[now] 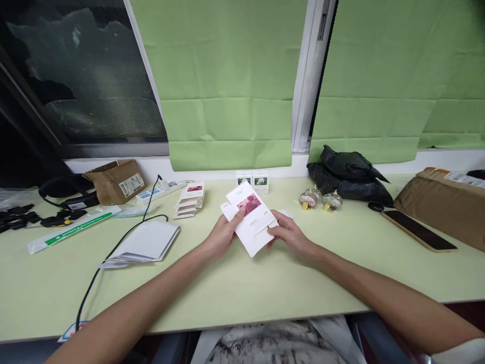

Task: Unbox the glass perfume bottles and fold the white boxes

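A flat, unfolded-looking white carton (252, 225) with a red flower picture is held above the table in front of me, tilted. My left hand (222, 233) grips its left edge, thumb pressed on the printed face. At the lower right edge, my right hand (291, 235) pinches the carton near a flap with thumb and fingers. Another white piece partly shows behind the carton, mostly hidden. Just beyond stand two small white boxes (261, 183) with white flower pictures. Left of them is a pile of flattened cartons (189, 201) with the same red print.
A stack of white folded card (146, 240) and a black cable (113, 247) lie left. Rounded glass bottles (332, 200) with gold caps sit right, before black plastic bags (348, 177). Farther right are a phone (419, 231) and brown parcel (439, 202). An opened cardboard box (115, 184) stands back left.
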The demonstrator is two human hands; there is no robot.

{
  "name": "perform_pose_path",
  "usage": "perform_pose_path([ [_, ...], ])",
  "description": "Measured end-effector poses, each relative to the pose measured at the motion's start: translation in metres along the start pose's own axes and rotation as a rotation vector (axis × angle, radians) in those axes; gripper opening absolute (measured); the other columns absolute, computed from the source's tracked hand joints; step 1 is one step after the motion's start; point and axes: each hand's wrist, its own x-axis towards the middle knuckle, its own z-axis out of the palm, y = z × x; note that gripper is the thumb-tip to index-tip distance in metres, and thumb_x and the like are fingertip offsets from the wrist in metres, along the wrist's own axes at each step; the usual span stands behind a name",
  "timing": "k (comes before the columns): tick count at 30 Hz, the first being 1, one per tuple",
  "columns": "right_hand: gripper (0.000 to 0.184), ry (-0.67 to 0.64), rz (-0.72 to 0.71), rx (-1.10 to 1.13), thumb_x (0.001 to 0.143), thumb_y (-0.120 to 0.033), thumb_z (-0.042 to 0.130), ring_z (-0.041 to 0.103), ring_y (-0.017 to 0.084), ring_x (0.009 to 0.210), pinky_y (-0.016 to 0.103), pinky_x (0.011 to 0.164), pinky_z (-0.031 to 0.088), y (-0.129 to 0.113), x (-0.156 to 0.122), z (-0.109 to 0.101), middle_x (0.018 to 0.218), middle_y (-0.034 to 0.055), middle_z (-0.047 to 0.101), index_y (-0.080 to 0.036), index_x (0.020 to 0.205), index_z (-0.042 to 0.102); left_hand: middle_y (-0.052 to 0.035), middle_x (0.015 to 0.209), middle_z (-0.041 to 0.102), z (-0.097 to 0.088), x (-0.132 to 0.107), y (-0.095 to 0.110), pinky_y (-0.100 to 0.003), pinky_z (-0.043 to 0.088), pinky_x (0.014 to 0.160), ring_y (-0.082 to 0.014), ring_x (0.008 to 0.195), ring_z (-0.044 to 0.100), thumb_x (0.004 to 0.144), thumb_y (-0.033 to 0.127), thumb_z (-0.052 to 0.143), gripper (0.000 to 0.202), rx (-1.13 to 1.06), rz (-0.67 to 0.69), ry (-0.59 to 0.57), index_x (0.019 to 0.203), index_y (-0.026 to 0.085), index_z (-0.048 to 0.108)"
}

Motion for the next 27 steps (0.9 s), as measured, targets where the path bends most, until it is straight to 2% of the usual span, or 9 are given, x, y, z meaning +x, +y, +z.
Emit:
perform_pose_path([
  [3, 0.028, 0.043, -0.001, -0.015, 0.091, -0.046, 0.069, 0.063, 0.020, 0.080, 0.031, 0.064, 0.056, 0.003, 0.001, -0.001, 0.091, 0.0032, 0.066, -0.022, 0.104, 0.066, -0.0163, 0.119, 0.077, -0.004, 0.001, -0.001, -0.043, 0.058, 0.085, -0.0370, 0.108, 0.072, 0.092, 0.061, 0.066, 0.054, 0.102, 0.014, -0.036, 0.121, 0.016, 0.074],
  [7, 0.039, 0.146, -0.059, -0.135, 0.093, -0.058, 0.066, 0.051, 0.014, 0.064, 0.025, 0.056, 0.044, 0.007, 0.004, -0.004, 0.074, -0.0009, 0.056, -0.020, 0.084, 0.061, -0.0149, 0.120, 0.077, -0.009, 0.000, -0.002, -0.041, 0.057, 0.086, -0.0360, 0.110, 0.071, 0.092, 0.060, 0.067, 0.051, 0.213, -0.006, -0.104, 0.119, 0.018, 0.076],
  [10, 0.039, 0.177, -0.080, -0.138, 0.093, -0.060, 0.066, 0.051, 0.013, 0.059, 0.026, 0.050, 0.045, 0.005, 0.005, -0.008, 0.072, -0.0018, 0.055, -0.022, 0.087, 0.060, -0.0143, 0.123, 0.075, -0.013, 0.000, -0.003, -0.038, 0.058, 0.080, -0.0321, 0.106, 0.072, 0.093, 0.059, 0.066, 0.053, 0.168, -0.030, -0.168, 0.127, 0.020, 0.071],
  [12, 0.039, 0.187, -0.067, -0.134, 0.092, -0.062, 0.065, 0.051, 0.014, 0.052, 0.026, 0.043, 0.045, 0.002, 0.005, -0.010, 0.067, -0.0031, 0.055, -0.023, 0.092, 0.060, -0.0138, 0.118, 0.076, -0.016, 0.000, -0.004, -0.033, 0.058, 0.070, -0.0280, 0.094, 0.074, 0.092, 0.057, 0.068, 0.054, 0.155, -0.001, -0.207, 0.132, 0.021, 0.067],
  [14, 0.039, 0.175, -0.044, -0.158, 0.092, -0.064, 0.064, 0.048, 0.013, 0.043, 0.024, 0.036, 0.043, 0.000, 0.004, -0.012, 0.061, -0.0052, 0.054, -0.025, 0.097, 0.058, -0.0116, 0.101, 0.078, -0.018, 0.001, -0.005, -0.028, 0.053, 0.056, -0.0231, 0.073, 0.072, 0.092, 0.057, 0.068, 0.055, 0.197, 0.031, -0.228, 0.131, 0.020, 0.065],
  [17, 0.041, 0.175, -0.020, -0.192, 0.092, -0.065, 0.063, 0.041, 0.009, 0.034, 0.021, 0.031, 0.037, -0.002, 0.003, -0.013, 0.055, -0.0080, 0.053, -0.026, 0.100, 0.056, -0.0050, 0.069, 0.073, -0.018, 0.000, -0.003, -0.025, 0.042, 0.041, -0.0165, 0.044, 0.061, 0.095, 0.059, 0.063, 0.053, 0.268, 0.037, -0.251, 0.127, 0.017, 0.065],
  [21, 0.042, 0.210, -0.017, -0.169, 0.091, -0.066, 0.063, 0.035, 0.008, 0.032, 0.020, 0.029, 0.035, -0.002, 0.004, -0.015, 0.053, -0.0096, 0.050, -0.025, 0.102, 0.055, -0.0024, 0.065, 0.070, -0.015, -0.003, 0.006, -0.022, 0.043, 0.042, -0.0140, 0.044, 0.061, 0.095, 0.053, 0.066, 0.056, 0.270, 0.041, -0.337, 0.137, 0.018, 0.058],
  [23, 0.042, 0.205, -0.023, -0.168, 0.092, -0.065, 0.062, 0.035, 0.008, 0.032, 0.019, 0.029, 0.034, -0.004, 0.004, -0.017, 0.051, -0.0105, 0.049, -0.026, 0.105, 0.055, -0.0015, 0.065, 0.070, -0.016, -0.004, 0.008, -0.022, 0.044, 0.043, -0.0136, 0.045, 0.062, 0.094, 0.051, 0.069, 0.058, 0.252, 0.047, -0.332, 0.140, 0.019, 0.056],
  [27, 0.041, 0.151, -0.077, -0.186, 0.093, -0.063, 0.062, 0.038, 0.008, 0.036, 0.018, 0.033, 0.033, -0.010, 0.003, -0.017, 0.057, -0.0095, 0.054, -0.027, 0.113, 0.055, 0.0007, 0.056, 0.064, -0.022, -0.001, 0.002, -0.021, 0.042, 0.041, -0.0123, 0.040, 0.058, 0.092, 0.053, 0.070, 0.047, 0.218, -0.014, -0.270, 0.121, 0.016, 0.067],
])
